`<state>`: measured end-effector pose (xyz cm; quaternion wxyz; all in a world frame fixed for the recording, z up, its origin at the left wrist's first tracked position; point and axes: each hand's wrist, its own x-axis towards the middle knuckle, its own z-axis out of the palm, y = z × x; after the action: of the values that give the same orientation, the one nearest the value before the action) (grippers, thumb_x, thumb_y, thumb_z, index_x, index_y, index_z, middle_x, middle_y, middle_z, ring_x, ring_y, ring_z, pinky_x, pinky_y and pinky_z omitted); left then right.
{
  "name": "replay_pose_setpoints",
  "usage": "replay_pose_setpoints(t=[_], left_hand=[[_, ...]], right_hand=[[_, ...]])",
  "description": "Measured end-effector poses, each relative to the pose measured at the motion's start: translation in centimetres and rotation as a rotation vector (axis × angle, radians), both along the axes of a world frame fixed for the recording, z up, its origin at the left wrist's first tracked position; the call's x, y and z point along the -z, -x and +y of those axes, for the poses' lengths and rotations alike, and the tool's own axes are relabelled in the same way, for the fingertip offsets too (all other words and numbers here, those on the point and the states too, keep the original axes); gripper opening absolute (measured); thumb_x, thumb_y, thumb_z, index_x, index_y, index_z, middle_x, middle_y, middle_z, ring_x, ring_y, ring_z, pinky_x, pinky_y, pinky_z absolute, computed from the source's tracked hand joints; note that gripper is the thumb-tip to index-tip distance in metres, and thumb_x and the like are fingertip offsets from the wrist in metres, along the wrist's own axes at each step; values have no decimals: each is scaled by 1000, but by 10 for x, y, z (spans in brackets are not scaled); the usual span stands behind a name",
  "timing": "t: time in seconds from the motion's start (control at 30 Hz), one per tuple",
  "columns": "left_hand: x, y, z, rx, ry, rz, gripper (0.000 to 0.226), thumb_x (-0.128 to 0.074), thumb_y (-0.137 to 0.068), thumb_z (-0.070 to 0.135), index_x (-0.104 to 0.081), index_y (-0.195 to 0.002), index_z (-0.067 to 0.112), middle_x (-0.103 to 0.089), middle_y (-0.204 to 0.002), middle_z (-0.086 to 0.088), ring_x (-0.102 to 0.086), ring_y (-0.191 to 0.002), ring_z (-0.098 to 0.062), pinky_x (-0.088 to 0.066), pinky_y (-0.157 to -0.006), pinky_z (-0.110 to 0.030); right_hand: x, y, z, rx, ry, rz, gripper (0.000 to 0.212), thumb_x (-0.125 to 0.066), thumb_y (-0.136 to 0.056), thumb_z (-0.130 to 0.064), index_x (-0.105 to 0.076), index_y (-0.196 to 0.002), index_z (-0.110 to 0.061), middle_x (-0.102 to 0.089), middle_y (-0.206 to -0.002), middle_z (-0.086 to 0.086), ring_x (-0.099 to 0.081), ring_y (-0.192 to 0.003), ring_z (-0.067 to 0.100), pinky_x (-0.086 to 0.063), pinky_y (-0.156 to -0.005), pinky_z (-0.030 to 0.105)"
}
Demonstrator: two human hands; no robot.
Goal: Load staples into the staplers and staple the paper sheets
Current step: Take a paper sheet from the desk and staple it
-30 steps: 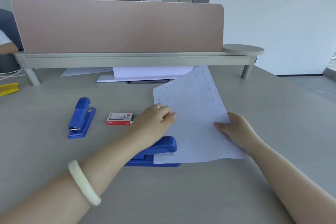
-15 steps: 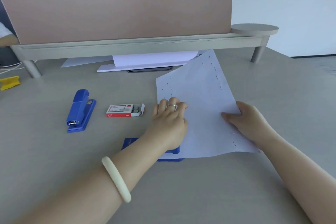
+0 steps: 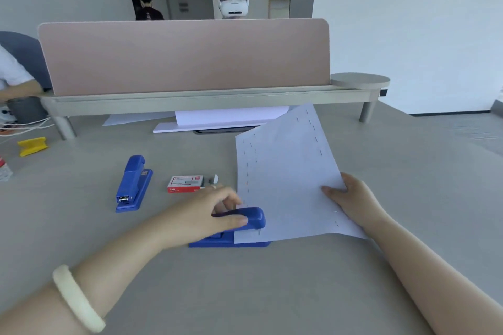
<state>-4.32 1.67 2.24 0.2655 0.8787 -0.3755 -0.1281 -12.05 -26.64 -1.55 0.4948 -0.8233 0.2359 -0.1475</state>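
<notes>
A blue stapler (image 3: 245,228) lies near the desk's middle with the bottom left corner of the white paper sheets (image 3: 288,177) inside its jaws. My left hand (image 3: 206,212) rests on the stapler's top arm, thumb along its side and fingers curled over it. My right hand (image 3: 351,198) holds the sheets by their right edge, thumb on top. Rows of staples run along the sheets' edges. A second blue stapler (image 3: 133,183) lies shut to the left. A red and white staple box (image 3: 186,183) sits between the two staplers, its drawer slid open to the right.
A pink divider panel (image 3: 185,57) on a grey shelf (image 3: 206,99) crosses the back of the desk, with more white paper (image 3: 228,117) under it. A yellow object (image 3: 32,145) lies at far left. People sit beyond the divider and at the left edge.
My left hand pressed down flat on the stapler half a second ago and has now lifted, so the stapler's arm shows again. The view tilted down and back up.
</notes>
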Motion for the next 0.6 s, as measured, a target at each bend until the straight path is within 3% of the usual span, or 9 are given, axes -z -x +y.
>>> replay_pose_setpoints(t=[0.1,0.23,0.33,0.5,0.6], left_hand=[[11,-2,31,-17,-165,-161,20,-62,-81,37,-54,-99,40,-51,-91,16,-51,-82,-3,-41,-74,-19],[19,1,40,-79,-108,-275,18,-60,-82,35,-56,-100,35,-47,-87,13,-45,-76,0,-36,-67,-15],[21,3,53,-164,-101,-303,18,-57,-82,36,-48,-97,40,-49,-86,14,-44,-77,2,-40,-69,-18],[21,5,76,-400,-188,-430,57,-49,-83,36,-23,-132,48,-45,-74,8,-47,-64,-10,-42,-60,-27],[26,2,79,-532,-245,-479,60,-45,-84,35,-19,-138,43,-50,-84,8,-50,-73,-15,-41,-61,-27]], right_hand=[[-1,0,0,-8,-18,1,28,-57,-87,-19,-62,-115,-18,-71,-103,1,-67,-91,22,-51,-73,32],[-2,3,0,-9,-27,-23,22,-57,-89,-17,-62,-110,-20,-71,-99,-1,-67,-87,19,-50,-68,30],[-3,4,0,-30,-28,-34,18,-57,-89,-17,-61,-106,-22,-71,-96,-4,-66,-82,14,-48,-63,26],[0,2,0,-38,-16,-27,21,-58,-89,-18,-62,-110,-20,-71,-96,-3,-67,-84,18,-50,-67,30],[0,1,-1,-36,-21,-32,22,-59,-89,-18,-63,-111,-19,-72,-96,-1,-68,-85,21,-52,-72,35]])
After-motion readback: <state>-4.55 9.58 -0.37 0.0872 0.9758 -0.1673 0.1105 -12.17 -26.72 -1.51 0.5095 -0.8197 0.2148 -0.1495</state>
